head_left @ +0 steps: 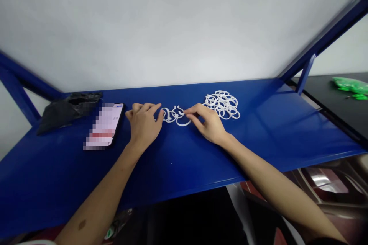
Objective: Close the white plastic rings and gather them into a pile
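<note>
Several white plastic curtain rings (183,124) lie in a small group between my hands on the blue shelf (184,160). Some of them stand open at a gap with small knobbed ends. My right hand (208,122) pinches the edge of one ring at the group's right side between thumb and fingertips. At the left end of the group, my left hand (145,120) has its fingers apart, the thumb close to a ring; whether it touches cannot be made out. Just beyond my right hand is a loose pile of more white rings (222,103).
Left of my left hand lies a phone (107,126) with a lit, partly blurred screen. A crumpled black plastic bag (67,111) sits behind it. Blue metal braces rise at both ends. A green plastic-wrapped item (350,86) rests on a black surface at far right.
</note>
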Tool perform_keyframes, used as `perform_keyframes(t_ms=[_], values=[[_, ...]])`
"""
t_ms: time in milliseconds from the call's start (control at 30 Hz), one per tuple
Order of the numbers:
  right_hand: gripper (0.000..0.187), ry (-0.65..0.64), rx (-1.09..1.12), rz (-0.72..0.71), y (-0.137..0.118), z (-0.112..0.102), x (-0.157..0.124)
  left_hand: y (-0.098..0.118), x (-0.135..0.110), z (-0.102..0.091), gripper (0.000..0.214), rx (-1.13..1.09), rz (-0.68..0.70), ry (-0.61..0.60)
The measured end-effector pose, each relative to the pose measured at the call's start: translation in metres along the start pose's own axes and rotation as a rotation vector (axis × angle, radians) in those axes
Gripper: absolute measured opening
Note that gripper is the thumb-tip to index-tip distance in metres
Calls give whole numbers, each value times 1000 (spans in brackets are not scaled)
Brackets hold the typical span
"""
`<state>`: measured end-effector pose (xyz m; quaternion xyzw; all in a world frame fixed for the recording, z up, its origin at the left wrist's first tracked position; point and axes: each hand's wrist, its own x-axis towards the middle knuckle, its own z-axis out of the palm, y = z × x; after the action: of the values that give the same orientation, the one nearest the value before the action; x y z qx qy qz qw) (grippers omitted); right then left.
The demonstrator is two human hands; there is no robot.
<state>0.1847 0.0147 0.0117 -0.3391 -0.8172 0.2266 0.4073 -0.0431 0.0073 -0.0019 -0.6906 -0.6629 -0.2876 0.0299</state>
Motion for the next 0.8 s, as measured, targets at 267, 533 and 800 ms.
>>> perform_keyframes(t_ms=[267,533,800], values=[[15,84,36,30,1,11,-5,27,-9,-11,28,-449,77,-68],[22,36,253,108,-5,25,-8,27,-14,-7,25,-717,-56,-59],[13,115,239,15,-6,26,-12,25,-16,-4,15,-718,47,-48]])
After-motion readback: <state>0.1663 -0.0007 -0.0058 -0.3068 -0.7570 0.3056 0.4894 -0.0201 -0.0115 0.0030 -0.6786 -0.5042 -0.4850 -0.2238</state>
